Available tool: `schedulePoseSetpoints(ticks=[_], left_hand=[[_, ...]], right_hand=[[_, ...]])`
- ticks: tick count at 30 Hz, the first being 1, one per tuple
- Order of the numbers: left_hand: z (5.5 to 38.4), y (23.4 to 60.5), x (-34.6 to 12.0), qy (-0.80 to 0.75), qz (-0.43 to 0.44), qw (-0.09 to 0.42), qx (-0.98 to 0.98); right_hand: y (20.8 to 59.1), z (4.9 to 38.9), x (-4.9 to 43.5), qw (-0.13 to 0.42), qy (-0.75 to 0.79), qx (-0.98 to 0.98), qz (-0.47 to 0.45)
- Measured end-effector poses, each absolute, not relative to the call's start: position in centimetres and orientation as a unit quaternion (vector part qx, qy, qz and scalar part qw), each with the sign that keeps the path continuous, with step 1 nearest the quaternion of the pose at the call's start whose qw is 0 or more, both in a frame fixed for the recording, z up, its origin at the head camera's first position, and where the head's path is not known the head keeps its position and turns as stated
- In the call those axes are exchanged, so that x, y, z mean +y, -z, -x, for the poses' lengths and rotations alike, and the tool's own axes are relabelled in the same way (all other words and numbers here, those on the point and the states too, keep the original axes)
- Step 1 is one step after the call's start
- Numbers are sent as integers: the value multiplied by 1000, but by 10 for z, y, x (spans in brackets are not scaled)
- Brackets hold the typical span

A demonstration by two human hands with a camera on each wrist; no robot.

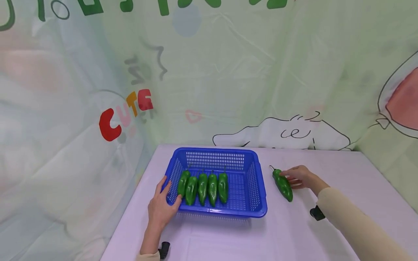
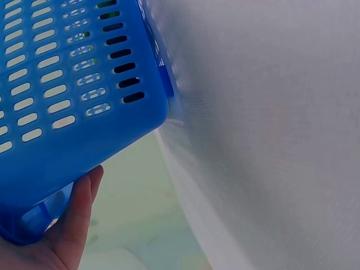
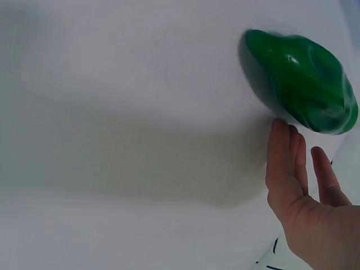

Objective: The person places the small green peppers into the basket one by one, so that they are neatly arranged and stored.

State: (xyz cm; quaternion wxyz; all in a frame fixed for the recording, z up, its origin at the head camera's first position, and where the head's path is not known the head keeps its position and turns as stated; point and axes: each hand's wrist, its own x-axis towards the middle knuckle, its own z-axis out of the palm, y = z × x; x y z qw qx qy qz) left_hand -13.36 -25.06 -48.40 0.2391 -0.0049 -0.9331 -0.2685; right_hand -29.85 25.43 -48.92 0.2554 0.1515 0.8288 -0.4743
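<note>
A blue plastic basket (image 1: pixel 241 214) with slotted walls stands on the table, with several green peppers (image 1: pixel 202 188) side by side in its left half. My left hand (image 1: pixel 162 209) holds the basket's front left corner, its thumb at the rim and its fingers along the left side. In the left wrist view that hand (image 2: pixel 70 230) lies against the basket's outer wall (image 2: pixel 67 146). Right of the basket, a single green pepper (image 1: pixel 282 185) lies on the table, stem pointing away. My right hand (image 1: pixel 302 176) reaches beside it, fingers extended; the right wrist view shows fingertips (image 3: pixel 277 126) close by the pepper (image 3: pixel 306 81).
The table (image 1: pixel 222 239) has a pale lilac cover. A printed cloth (image 1: pixel 228 83) with letters and drawings hangs behind it and at both sides. A small black device (image 1: pixel 317 213) sits at the right wrist, another black device (image 1: pixel 164 250) at the left.
</note>
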Motion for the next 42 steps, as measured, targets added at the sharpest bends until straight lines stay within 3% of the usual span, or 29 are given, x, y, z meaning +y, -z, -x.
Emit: schedulePoseSetpoints(ticks=[13,22,42], left_hand=[[133,484,-246,275,11,239,-931],[133,485,-244,275,10,239,-931],[132,482,-251,277,1,228,-934]], right_hand=[[489,287,249,227,473,839,-147],[469,278,246,155,505,833,-161],[366,282,207,99,583,804,-68]])
